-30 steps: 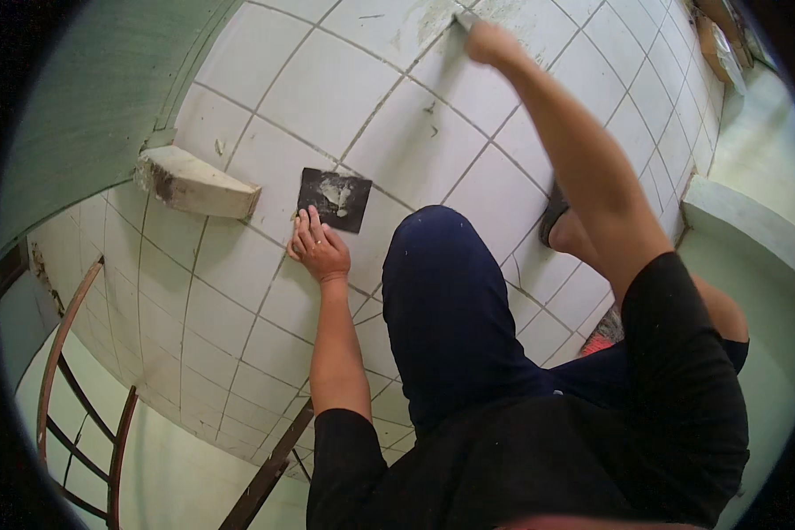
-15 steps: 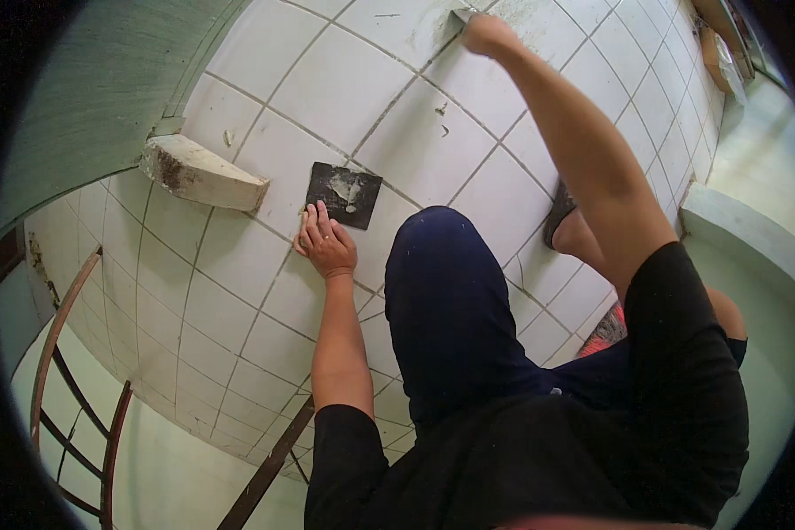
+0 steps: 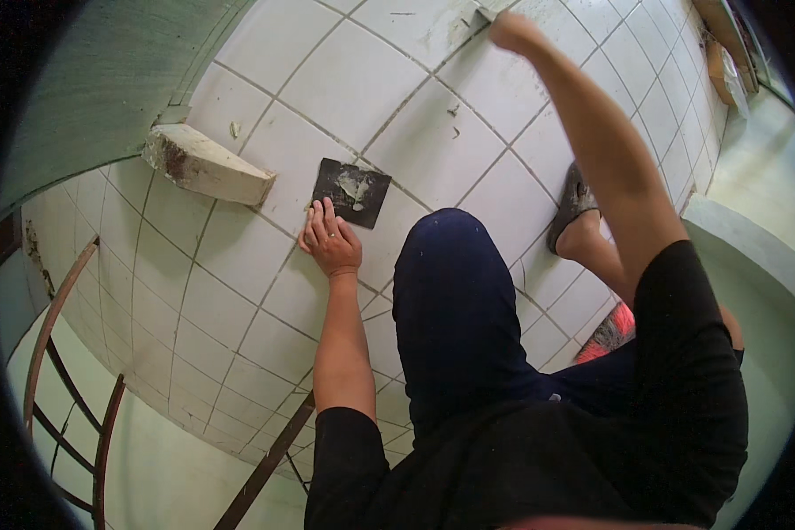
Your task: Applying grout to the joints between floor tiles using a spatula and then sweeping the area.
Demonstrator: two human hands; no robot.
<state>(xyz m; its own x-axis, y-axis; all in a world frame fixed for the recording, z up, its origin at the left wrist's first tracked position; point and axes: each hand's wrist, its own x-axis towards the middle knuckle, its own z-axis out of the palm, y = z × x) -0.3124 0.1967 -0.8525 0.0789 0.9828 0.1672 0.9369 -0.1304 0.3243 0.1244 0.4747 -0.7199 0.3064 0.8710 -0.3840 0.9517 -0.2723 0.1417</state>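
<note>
My right hand (image 3: 515,35) reaches far out over the white tiled floor (image 3: 435,119), closed round what looks like a putty knife. Only the pale grey blade (image 3: 486,13) shows, at a grout line beside greyish smears; the handle is hidden in my fist. On the near side, my left hand (image 3: 331,245) lies flat with its fingers stretched out. Its fingertips touch the edge of a thin black square plate (image 3: 375,196), which carries a lump of whitish-grey paste (image 3: 353,185).
A dirty cream block (image 3: 210,165) juts out by the green panel (image 3: 106,88) at left. Small crumbs (image 3: 455,111) lie on the tiles. A brown chair frame (image 3: 62,296) stands at lower left. My shoe (image 3: 570,210) and a red-and-grey cloth (image 3: 611,331) are at right.
My right hand and the blade have shifted slightly to the right along the tiles. The left hand stays by the black plate. The whole view has moved a little.
</note>
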